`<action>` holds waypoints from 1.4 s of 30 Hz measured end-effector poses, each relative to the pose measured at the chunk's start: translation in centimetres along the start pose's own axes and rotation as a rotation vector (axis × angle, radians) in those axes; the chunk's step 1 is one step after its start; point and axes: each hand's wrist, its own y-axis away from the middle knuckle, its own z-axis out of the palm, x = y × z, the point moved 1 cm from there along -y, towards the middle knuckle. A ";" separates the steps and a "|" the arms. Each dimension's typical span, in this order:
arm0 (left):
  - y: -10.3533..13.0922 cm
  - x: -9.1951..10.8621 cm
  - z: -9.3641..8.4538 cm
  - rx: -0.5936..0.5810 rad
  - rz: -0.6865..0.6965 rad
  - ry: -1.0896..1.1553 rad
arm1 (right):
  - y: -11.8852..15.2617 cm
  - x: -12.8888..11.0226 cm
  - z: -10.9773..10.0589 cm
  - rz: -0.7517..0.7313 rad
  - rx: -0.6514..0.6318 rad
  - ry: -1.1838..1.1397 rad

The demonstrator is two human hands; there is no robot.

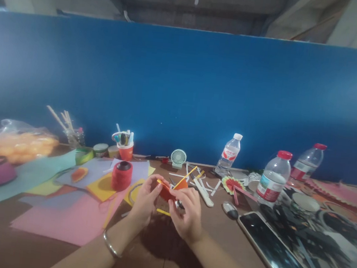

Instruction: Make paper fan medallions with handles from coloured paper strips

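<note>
Between my two hands, above the brown table, is a folded piece of orange paper. The fingers of my left hand pinch its left side. My right hand grips the right side, thumb and fingers pressed together. A narrow yellow-orange paper strip sticks up behind the right fingers; whether it joins the orange paper I cannot tell. Another yellow strip shows below the hands. White paper scraps and a white-handled cutter lie just beyond my right hand.
Coloured paper sheets, a red thread spool and a red cup of pens are on the left. A small fan stands behind. Rightward are a phone, a water bottle, a paper rosette and dark cables.
</note>
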 end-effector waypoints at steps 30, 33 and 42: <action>0.1 -0.7 -1.0 0.078 0.083 -0.512 | -0.1 1.7 0.2 0.047 -0.056 -0.012; 0.1 -0.8 -1.0 0.063 0.045 -0.500 | -0.2 1.5 0.3 0.054 -0.047 -0.042; -0.1 -1.1 -1.0 0.048 -0.009 -0.481 | -0.2 1.5 0.6 0.178 -0.040 -0.098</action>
